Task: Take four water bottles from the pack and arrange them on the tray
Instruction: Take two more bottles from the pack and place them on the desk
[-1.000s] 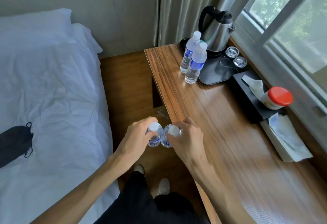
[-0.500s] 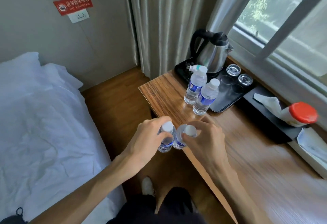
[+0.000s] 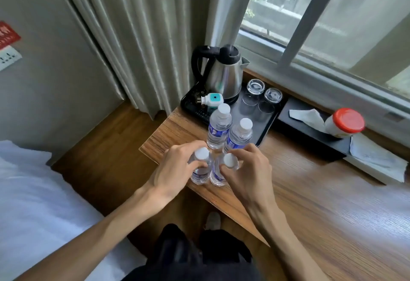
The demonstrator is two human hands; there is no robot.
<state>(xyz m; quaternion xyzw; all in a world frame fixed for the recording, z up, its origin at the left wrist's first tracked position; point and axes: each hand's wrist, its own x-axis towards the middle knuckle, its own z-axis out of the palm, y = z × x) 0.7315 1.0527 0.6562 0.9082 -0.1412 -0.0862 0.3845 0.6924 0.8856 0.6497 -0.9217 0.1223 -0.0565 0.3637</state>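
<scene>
I am holding one water bottle in each hand: my left hand (image 3: 177,167) is closing around the left bottle (image 3: 200,168), my right hand (image 3: 248,170) around the right bottle (image 3: 221,171). I am keeping them upright above the bench (image 3: 310,192), just before the tray (image 3: 266,125), so they can join the two standing bottles (image 3: 228,132) at the tray's near edge.

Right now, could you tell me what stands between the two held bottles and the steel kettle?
Head view: two upright clear bottles, plus a white-teal plug.
</scene>
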